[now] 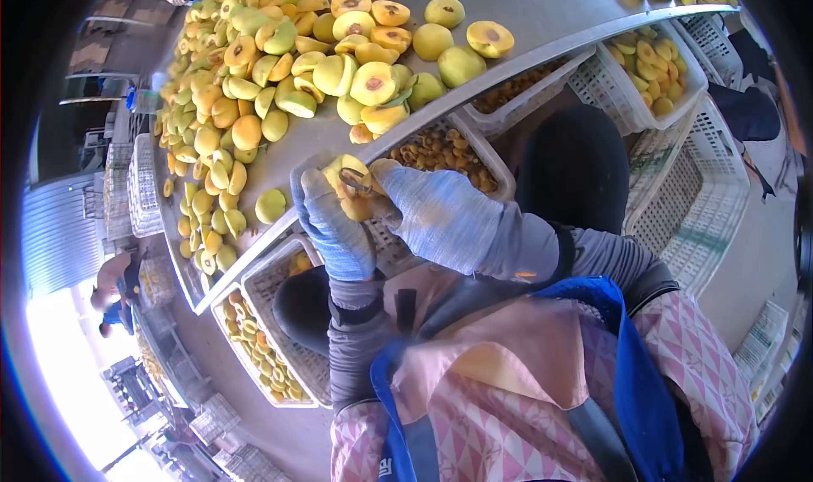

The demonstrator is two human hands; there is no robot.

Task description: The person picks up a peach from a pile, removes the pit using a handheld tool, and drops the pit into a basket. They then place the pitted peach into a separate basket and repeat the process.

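My left hand [334,224], in a light blue knit glove, is closed round a halved yellow peach [345,165] just off the table's edge. In my gloved right hand [445,220] is a small pitting knife with a curved metal loop [353,178]. The loop lies against the cut face of the peach; most of its handle is hidden by my fingers. Beyond my hands, a large heap of yellow-green peach halves [246,84] covers much of the metal table [483,84]. Several halves near me lie cut side up, their brown pits or hollows showing.
Below the table edge stands a white crate [501,177] of brown peach pits. Crates of peach halves stand at lower left [240,347] and upper right [693,76]. An open-work crate [690,203] is on my right. Other people [118,287] are at the far left.
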